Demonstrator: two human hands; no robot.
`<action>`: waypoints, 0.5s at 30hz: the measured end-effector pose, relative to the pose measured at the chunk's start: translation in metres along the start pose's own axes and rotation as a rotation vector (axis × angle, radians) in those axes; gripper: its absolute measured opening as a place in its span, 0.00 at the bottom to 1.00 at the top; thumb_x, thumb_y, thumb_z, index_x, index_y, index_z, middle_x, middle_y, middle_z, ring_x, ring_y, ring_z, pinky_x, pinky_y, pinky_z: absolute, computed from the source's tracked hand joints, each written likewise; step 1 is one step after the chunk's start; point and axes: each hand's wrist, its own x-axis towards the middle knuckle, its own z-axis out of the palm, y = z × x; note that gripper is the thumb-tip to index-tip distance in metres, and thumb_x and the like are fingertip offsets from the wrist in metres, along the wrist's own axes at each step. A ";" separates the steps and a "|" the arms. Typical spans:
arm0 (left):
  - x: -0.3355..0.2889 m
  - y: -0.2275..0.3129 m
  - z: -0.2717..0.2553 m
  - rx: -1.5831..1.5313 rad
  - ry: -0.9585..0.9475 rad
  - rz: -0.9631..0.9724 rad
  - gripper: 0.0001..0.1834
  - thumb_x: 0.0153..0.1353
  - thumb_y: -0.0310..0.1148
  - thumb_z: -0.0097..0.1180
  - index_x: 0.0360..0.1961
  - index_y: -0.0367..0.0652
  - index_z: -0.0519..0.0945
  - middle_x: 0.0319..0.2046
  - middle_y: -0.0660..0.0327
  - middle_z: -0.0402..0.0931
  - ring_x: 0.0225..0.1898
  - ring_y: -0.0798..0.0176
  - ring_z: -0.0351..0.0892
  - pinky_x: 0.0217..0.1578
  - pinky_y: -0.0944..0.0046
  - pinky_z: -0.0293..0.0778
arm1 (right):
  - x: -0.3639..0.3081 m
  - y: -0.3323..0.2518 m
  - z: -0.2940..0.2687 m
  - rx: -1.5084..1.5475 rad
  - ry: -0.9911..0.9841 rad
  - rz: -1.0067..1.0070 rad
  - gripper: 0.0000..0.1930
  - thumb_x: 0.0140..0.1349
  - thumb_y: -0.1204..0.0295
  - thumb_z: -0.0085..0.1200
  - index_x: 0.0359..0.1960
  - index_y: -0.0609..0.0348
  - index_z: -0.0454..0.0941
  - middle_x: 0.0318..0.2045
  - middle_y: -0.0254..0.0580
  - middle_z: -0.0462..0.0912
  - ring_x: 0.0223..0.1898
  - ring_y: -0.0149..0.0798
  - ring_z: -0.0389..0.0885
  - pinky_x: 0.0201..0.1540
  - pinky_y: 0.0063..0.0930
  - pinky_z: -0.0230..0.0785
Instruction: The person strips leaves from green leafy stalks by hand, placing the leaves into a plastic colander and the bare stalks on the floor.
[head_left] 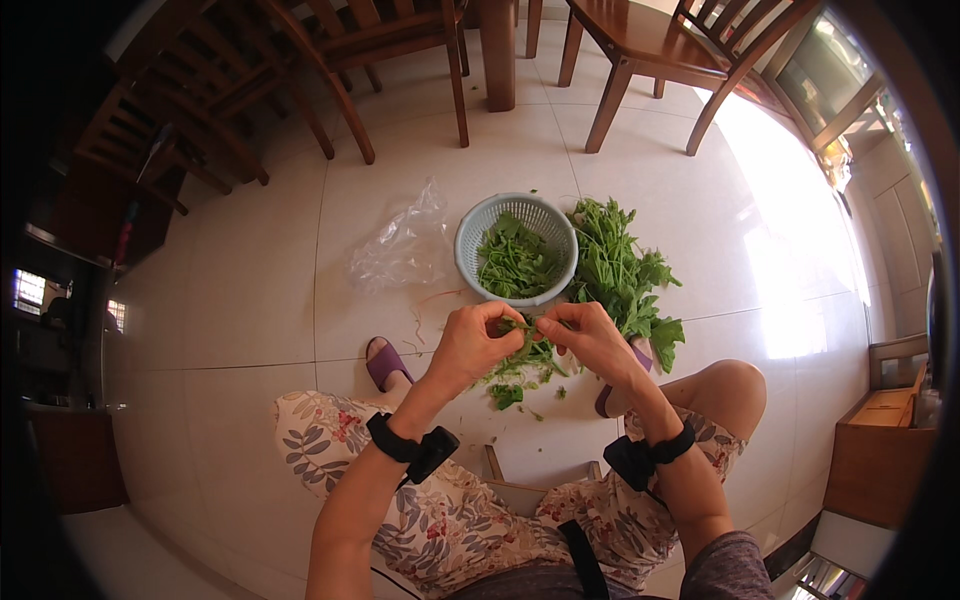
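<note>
My left hand (478, 343) and my right hand (590, 340) meet in front of me, each pinching a small green leafy stem (518, 325) between thumb and fingers. Just beyond them a round blue-grey plastic colander (465, 245) stands on the floor, with picked green leaves (518, 258) inside. To its right lies a heap of long leafy greens (612, 258), touching or close against the colander. Below my hands, torn leaf and stem scraps (508, 392) are scattered on the tiles; my hands partly hide this pile.
A crumpled clear plastic bag (405, 243) lies left of the colander. Wooden chairs (650, 55) and a table leg (497, 55) stand at the far side. My feet in purple slippers (384, 362) flank the scraps. A wooden cabinet (875, 465) is at the right.
</note>
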 end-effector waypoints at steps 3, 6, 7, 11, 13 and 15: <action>-0.002 0.002 0.002 0.182 0.084 0.156 0.09 0.52 0.26 0.55 0.34 0.34 0.79 0.16 0.66 0.75 0.19 0.78 0.70 0.22 0.74 0.67 | 0.000 -0.003 0.001 -0.007 -0.010 0.025 0.15 0.61 0.63 0.53 0.28 0.64 0.82 0.15 0.30 0.71 0.20 0.23 0.66 0.22 0.22 0.58; -0.002 0.002 0.001 0.240 0.090 0.163 0.09 0.51 0.26 0.54 0.34 0.34 0.79 0.15 0.65 0.73 0.19 0.77 0.70 0.22 0.73 0.67 | -0.001 -0.003 0.001 -0.005 -0.009 0.039 0.15 0.61 0.63 0.53 0.28 0.65 0.82 0.15 0.30 0.71 0.20 0.23 0.66 0.22 0.22 0.58; -0.002 0.004 0.001 0.230 0.085 0.155 0.09 0.51 0.25 0.54 0.34 0.35 0.79 0.15 0.65 0.73 0.19 0.77 0.70 0.22 0.73 0.67 | -0.001 -0.003 0.001 -0.004 -0.007 0.041 0.15 0.61 0.63 0.53 0.28 0.65 0.82 0.15 0.31 0.72 0.20 0.23 0.66 0.22 0.22 0.58; -0.002 0.005 0.001 0.149 0.079 0.130 0.11 0.50 0.24 0.53 0.36 0.35 0.79 0.18 0.65 0.75 0.20 0.77 0.71 0.24 0.73 0.68 | 0.000 -0.003 0.000 0.018 0.003 0.023 0.15 0.62 0.64 0.53 0.29 0.66 0.82 0.16 0.32 0.74 0.20 0.23 0.67 0.22 0.22 0.60; -0.002 0.003 0.001 0.128 0.085 0.121 0.11 0.50 0.23 0.53 0.37 0.35 0.78 0.20 0.64 0.76 0.22 0.76 0.73 0.25 0.73 0.69 | 0.002 0.001 -0.001 0.018 0.006 0.013 0.15 0.62 0.64 0.53 0.29 0.66 0.82 0.17 0.32 0.75 0.20 0.24 0.68 0.23 0.23 0.60; -0.003 0.004 -0.001 0.147 0.097 0.111 0.11 0.51 0.23 0.54 0.38 0.34 0.78 0.21 0.63 0.77 0.23 0.75 0.75 0.27 0.73 0.71 | 0.001 -0.002 -0.001 0.023 0.028 0.035 0.15 0.62 0.64 0.53 0.29 0.66 0.82 0.17 0.32 0.75 0.20 0.24 0.68 0.23 0.22 0.60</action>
